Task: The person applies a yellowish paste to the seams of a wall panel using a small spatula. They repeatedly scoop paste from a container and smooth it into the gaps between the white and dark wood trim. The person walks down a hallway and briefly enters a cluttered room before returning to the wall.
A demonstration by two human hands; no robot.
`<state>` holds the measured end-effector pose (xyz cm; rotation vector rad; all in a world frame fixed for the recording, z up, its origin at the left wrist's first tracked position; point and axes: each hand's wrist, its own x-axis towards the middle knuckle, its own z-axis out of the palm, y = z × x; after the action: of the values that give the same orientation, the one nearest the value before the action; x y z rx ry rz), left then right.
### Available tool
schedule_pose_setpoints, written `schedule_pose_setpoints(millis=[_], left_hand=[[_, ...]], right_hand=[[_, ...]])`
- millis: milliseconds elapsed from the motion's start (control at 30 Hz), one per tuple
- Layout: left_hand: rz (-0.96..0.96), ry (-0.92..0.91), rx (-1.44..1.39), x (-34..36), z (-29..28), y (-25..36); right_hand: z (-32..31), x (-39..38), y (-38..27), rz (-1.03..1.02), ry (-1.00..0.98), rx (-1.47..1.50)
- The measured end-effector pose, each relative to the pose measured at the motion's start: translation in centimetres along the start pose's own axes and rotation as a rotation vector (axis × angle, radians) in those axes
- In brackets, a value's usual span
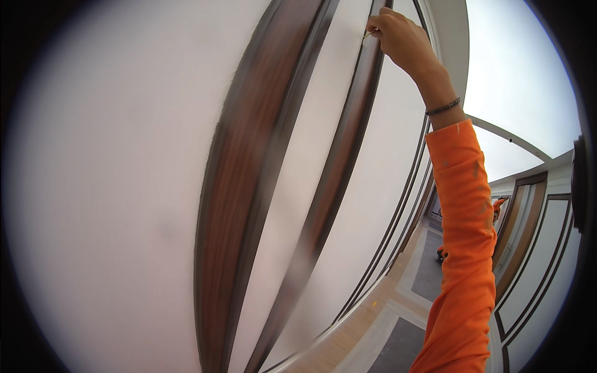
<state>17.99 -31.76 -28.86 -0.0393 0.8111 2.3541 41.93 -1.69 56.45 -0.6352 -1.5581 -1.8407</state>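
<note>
My right hand (pixel 392 37) is raised at the upper middle, its fingers pinched around a small, thin yellowish item (pixel 368 35) that I cannot make out. It is at the edge of a narrow dark-brown wooden strip (pixel 339 180) running up a white wall panel (pixel 118 186). A broader brown wooden strip (pixel 249 186) stands to the left of it. An orange sleeve with grey smudges covers my forearm, and a dark bracelet is at the wrist. My left hand is not in view.
The corridor floor (pixel 404 336), with grey and pale sections, runs along the wall. A co-worker in orange (pixel 497 210) is partly hidden behind my arm. Framed panels (pixel 538 261) and a doorway (pixel 522 217) are at the right, with a bright white ceiling (pixel 510 68) above.
</note>
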Motion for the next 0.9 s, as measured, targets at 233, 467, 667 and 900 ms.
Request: schedule_pose_setpoints(millis=[233,467,667,900], left_hand=[[-0.033,0.006,-0.009,0.3,-2.8,-2.2],[-0.005,0.038,0.019,0.7,-0.8,-3.3],[0.034,0.057,0.033,0.9,0.6,-0.7],[0.143,0.151,-0.012,0.7,3.5,-2.4]], right_hand=[[0.0,0.7,-0.2,-0.054,-0.021,-0.039],[4.5,-0.3,-1.8,-0.030,-0.094,0.127],[1.9,-3.2,-0.5,0.196,-0.199,0.454],[-0.1,-15.3,-4.2,0.252,-0.262,1.083]])
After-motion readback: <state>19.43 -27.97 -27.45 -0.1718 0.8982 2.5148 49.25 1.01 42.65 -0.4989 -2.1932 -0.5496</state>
